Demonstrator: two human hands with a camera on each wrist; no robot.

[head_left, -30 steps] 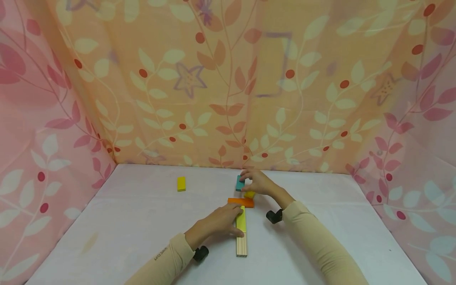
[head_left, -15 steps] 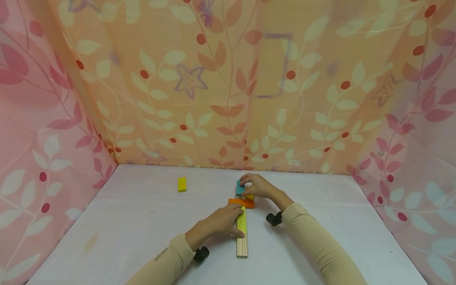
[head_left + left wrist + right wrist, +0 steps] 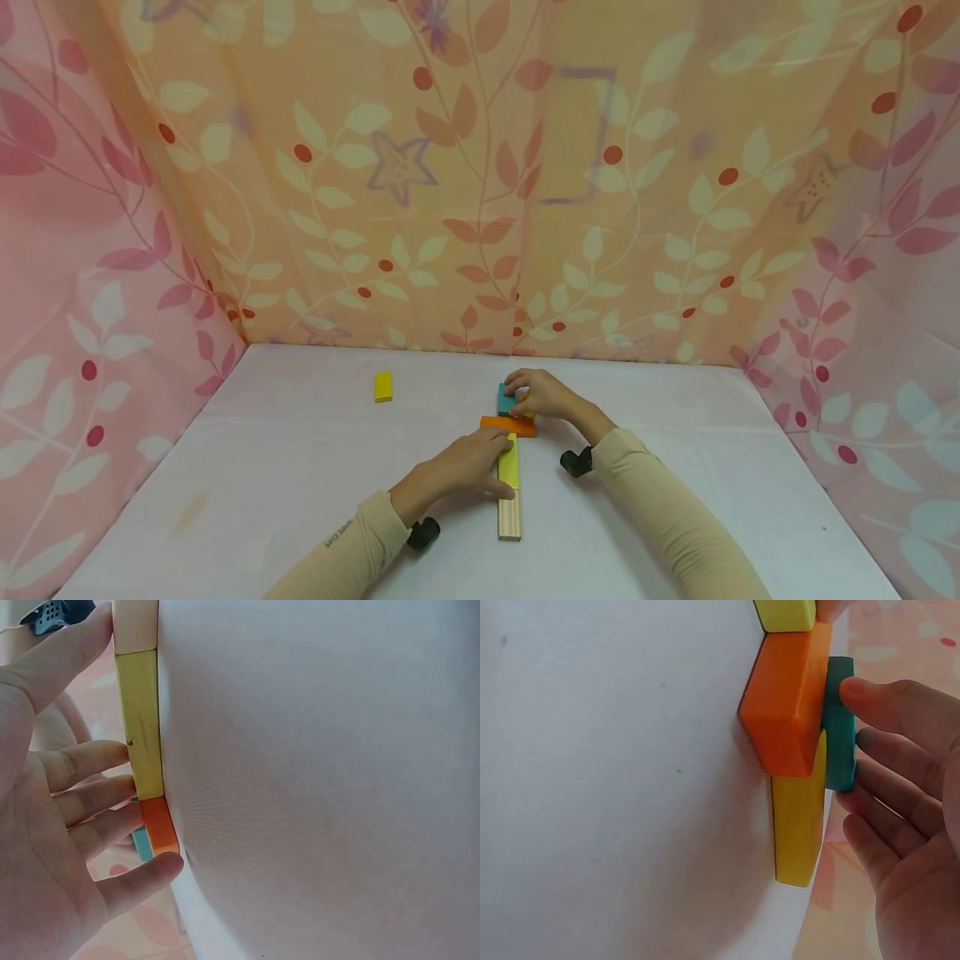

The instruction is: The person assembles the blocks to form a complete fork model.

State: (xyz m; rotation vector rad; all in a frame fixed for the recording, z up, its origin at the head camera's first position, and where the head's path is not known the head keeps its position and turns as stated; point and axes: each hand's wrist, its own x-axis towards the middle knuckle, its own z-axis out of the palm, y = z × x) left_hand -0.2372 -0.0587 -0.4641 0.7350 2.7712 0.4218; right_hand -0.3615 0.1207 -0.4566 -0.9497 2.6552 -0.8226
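Note:
In the head view, my left hand (image 3: pixel 465 463) lies with spread, mostly straight fingers along the left side of a row of blocks. Its thumb touches near where a pale wood block (image 3: pixel 509 517) meets a light yellow block (image 3: pixel 508 462); its fingertips reach the yellow and orange blocks. The orange block (image 3: pixel 517 427) lies crosswise at the row's far end. Just behind it, my right hand (image 3: pixel 549 395) pinches a teal block (image 3: pixel 506 398) between thumb and fingers. A darker yellow block (image 3: pixel 799 832) sits beside the teal one, mostly hidden by the right hand in the head view.
Another yellow block (image 3: pixel 383 387) lies apart at the back left of the white-covered table (image 3: pixel 285 467). Flower-patterned curtains (image 3: pixel 480 208) close off the back and both sides.
My right hand has drawn the teal block nearer, up to the orange block, and now covers more of the darker yellow block. My left hand has stayed in place.

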